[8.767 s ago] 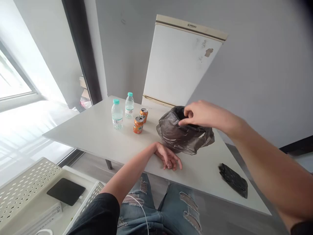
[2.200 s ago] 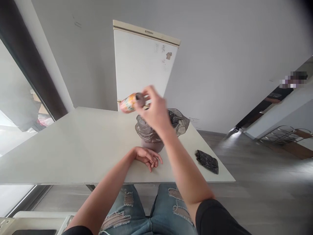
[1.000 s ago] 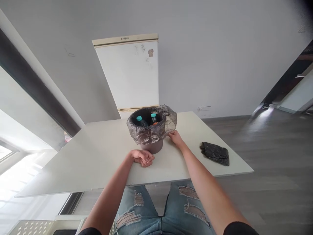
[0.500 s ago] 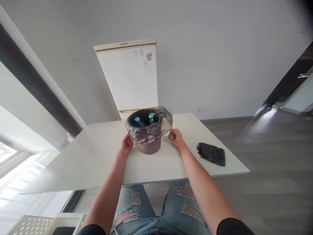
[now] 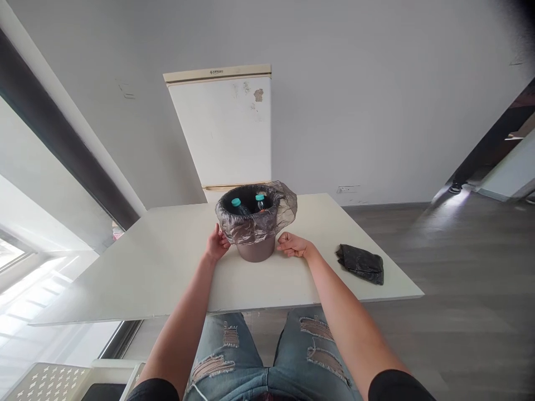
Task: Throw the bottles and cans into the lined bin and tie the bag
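A brownish-pink bin (image 5: 256, 252) stands upright on the white table (image 5: 167, 267), with a thin dark plastic bag (image 5: 246, 229) folded over its rim and flaring out at the right. Two bottles with teal caps, one at the left (image 5: 236, 203) and one at the right (image 5: 259, 198), poke up inside. At the bin's left side is my left hand (image 5: 217, 244), fingers apart beside the bag's edge and holding nothing visible. My right hand (image 5: 292, 245) is at the bin's lower right with its fingers curled; whether they hold anything is too small to tell.
A folded black plastic bundle (image 5: 361, 263) lies near the table's right edge. Behind the table stands a white fridge (image 5: 225, 128) against the grey wall. A pale plastic crate (image 5: 54, 381) is at the lower left, below table height.
My right hand has come off the bag's flared edge and moved left and down, closer to the bin's side. The fingers of my left hand have loosened from the bag's edge.
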Motion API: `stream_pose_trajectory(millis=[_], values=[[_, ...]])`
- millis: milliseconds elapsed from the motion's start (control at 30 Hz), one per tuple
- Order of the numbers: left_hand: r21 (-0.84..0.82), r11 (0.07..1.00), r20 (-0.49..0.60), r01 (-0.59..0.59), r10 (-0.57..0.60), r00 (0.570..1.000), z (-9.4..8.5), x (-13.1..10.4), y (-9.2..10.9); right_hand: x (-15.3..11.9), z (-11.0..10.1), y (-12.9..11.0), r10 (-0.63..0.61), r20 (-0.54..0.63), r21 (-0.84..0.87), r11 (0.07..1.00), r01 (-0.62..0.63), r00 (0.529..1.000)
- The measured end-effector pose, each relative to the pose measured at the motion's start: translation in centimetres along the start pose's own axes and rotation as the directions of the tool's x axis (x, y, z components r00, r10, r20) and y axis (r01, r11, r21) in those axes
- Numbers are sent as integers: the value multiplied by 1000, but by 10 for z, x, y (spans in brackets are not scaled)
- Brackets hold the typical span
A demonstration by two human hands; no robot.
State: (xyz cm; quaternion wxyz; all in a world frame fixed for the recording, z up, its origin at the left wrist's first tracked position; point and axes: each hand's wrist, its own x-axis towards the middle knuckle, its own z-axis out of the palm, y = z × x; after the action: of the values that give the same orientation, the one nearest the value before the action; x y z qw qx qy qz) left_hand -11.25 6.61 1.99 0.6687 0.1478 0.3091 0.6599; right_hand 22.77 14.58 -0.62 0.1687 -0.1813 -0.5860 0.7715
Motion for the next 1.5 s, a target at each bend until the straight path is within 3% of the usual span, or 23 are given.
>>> stream_pose_trajectory(millis=[267, 667, 1000, 1100, 1267, 1500], values=[[-82, 992, 39, -94, 97, 994, 1, -8, 4, -2, -3, -2, 84, 111, -21, 996, -82, 990], [-1, 996, 53, 88, -87, 995, -6, 1, -3, -3, -5, -2, 133, 201, -41, 991, -127, 971], [4, 999, 49, 46, -46, 998, -7, -2, 2, -4, -4, -4, 194, 217, -33, 981, -191, 957], [2, 1000, 49, 30, -30, 998, -2, 0, 0, -6, -1, -7, 198, 182, -24, 980, -197, 963], [52, 999, 85, 3, -7, 996, -3, -4, 6, -8, 7, -8, 157, -26, 63, 986, -155, 987], [-31, 986, 195, -164, 167, 966, -10, -13, 10, -6, 19, 0, 82, -131, 58, 996, -75, 988]])
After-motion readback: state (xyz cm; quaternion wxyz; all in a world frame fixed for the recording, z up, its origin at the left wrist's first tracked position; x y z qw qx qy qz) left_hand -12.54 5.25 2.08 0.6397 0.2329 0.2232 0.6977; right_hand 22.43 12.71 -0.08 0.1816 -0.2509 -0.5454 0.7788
